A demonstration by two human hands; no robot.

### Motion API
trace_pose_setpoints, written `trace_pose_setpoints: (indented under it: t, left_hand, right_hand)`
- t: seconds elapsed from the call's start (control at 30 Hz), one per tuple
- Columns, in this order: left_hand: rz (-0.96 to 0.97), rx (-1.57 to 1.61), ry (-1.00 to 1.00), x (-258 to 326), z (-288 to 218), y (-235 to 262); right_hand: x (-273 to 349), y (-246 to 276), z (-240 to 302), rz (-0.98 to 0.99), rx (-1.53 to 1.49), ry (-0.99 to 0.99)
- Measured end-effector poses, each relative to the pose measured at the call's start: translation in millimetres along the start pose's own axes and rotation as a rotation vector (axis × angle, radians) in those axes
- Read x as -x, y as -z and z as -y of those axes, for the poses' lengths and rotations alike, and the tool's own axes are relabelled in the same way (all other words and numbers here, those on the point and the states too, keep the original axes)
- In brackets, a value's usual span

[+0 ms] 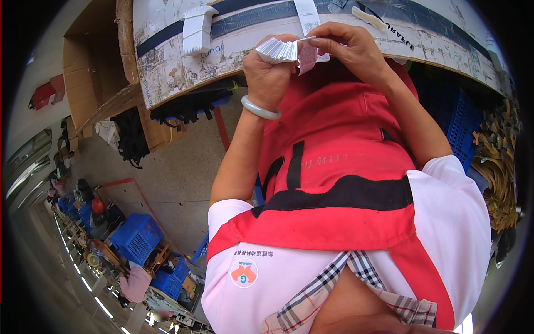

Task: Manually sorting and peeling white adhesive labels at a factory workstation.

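Note:
My left hand [268, 80], with a pale bangle [260, 109] at its wrist, is closed round a fanned stack of small white labels [278, 50]. The labels' edges spread upward between thumb and fingers. Close beside it, my right hand [350, 51] pinches the end of a thin white label [306, 39] at the stack's right side. A pinkish, see-through strip [307, 59] hangs just below, between the two hands; what holds it I cannot tell. Behind the hands a white printed paper strip [307, 15] lies on the worktable [245, 42]. Another white label stack [197, 30] stands further left.
An opened cardboard box [92, 67] adjoins the table's left end. Dark straps [192, 106] sit below the table edge. Blue crates [459, 125] and a heap of tan strips [500, 167] are at the right. Further left are a blue crate [136, 238] and a person in pink [135, 286].

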State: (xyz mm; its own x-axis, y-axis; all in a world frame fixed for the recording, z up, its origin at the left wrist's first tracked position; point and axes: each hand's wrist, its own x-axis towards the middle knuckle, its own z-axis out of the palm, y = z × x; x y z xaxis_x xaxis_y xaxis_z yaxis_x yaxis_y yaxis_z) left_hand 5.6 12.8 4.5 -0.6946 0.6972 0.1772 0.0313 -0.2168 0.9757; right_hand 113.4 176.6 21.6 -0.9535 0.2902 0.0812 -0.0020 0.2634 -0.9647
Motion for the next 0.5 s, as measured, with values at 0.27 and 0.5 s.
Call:
trace_pose_setpoints:
  t: [0.27,0.5]
  left_hand:
    - [-0.017,-0.067,0.007,2.8,0.5,-1.0]
    - [0.033,0.131,0.275,4.2,-7.4,1.1]
  right_hand:
    - [0.8,-3.4,1.8,-0.067,0.121,0.127]
    - [-2.2,3.3,5.1,0.035,0.066,0.067]
